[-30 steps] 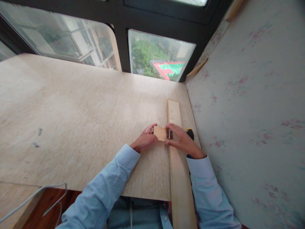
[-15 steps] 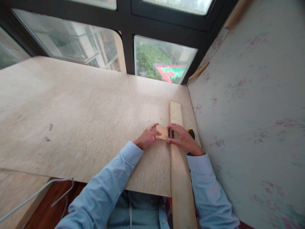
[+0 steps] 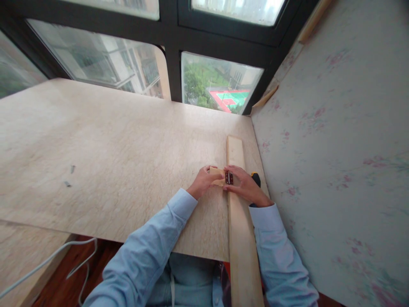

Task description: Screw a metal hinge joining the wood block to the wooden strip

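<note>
Alignment here probably depends on gentle, even pressure, keeping the small dark-brown metal hinge [image 3: 229, 178] square to the pale rectangular wooden block [image 3: 217, 170]. Left hand [image 3: 204, 182] pinches the block; right hand's [image 3: 242, 184] thumb and fingers hold the hinge, above the long pale wooden plank [image 3: 244, 238] along the cream marbled tabletop's [image 3: 128, 149] right edge. A bright line runs down the hinge's middle.

Your left hand [image 3: 203, 181] is gripping the block [image 3: 216, 170], thumb lying across its top. Your right hand [image 3: 245, 186] is holding the hinge [image 3: 229, 178] between thumb and fingers, over the board [image 3: 243, 234], which is jutting past the near edge of the counter [image 3: 134, 145]. A black-and-yellow handle [image 3: 256, 178] is showing between board and wall [image 3: 335, 128]. Two gray bits [image 3: 73, 169] are lying well apart at left.
</note>
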`<control>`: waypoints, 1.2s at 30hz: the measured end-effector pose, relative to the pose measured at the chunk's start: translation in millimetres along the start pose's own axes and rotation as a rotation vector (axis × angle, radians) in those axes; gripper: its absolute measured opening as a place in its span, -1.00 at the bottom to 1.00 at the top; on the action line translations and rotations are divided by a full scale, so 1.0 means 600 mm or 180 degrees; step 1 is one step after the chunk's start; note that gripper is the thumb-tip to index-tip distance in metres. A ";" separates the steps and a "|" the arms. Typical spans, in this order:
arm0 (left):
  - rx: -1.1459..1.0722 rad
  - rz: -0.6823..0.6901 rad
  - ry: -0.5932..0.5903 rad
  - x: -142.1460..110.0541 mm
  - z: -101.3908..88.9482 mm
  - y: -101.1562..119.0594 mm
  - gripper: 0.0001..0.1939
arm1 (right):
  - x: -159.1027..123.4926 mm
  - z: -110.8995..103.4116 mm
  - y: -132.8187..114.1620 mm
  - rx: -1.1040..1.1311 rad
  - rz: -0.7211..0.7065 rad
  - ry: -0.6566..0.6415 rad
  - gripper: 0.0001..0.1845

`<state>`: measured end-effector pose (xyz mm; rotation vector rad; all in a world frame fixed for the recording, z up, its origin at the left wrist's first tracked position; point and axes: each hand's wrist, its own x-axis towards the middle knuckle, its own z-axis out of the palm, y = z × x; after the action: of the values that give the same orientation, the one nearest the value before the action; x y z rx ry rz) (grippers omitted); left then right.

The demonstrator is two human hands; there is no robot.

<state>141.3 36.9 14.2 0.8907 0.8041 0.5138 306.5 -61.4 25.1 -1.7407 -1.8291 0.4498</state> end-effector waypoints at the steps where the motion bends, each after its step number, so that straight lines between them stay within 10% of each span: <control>1: 0.0034 0.0045 0.0033 0.000 0.002 -0.001 -0.54 | 0.000 0.001 0.001 0.0002 0.0003 0.0009 -0.33; 36: 0.0430 0.0285 0.0055 -0.004 0.000 -0.010 -0.56 | -0.004 0.004 0.005 0.0083 0.0041 0.0031 -0.32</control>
<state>140.3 31.6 10.1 1.0520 0.8245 0.5509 307.5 -63.3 20.8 -1.7352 -1.7985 0.4675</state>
